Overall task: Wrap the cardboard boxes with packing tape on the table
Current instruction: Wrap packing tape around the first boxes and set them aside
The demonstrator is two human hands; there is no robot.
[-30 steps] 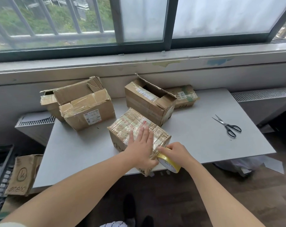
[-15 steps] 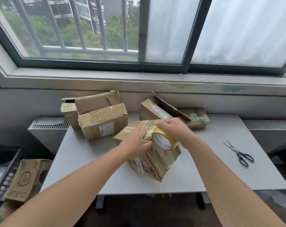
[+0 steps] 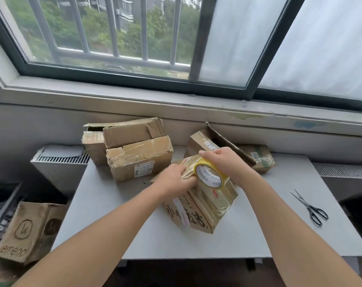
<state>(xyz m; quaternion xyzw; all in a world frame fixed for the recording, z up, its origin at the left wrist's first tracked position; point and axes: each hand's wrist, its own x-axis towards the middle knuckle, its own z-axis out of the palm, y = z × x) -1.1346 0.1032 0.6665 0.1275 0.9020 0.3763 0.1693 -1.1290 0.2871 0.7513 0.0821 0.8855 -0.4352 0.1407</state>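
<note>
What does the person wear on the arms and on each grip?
Nothing visible. The left arm and right arm are bare to the picture's edge: no sleeve, watch or bracelet. The left grip and right grip have no glove and no ring that shows.

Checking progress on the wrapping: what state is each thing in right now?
near box: tilted up on an edge, mostly taped over.
tape roll: held at the near box's top.
left hand: holds the near box's top.
right hand: grips the tape roll.
back box: flap open.
left front box: taped shut.
scissors: lying flat, untouched.
</note>
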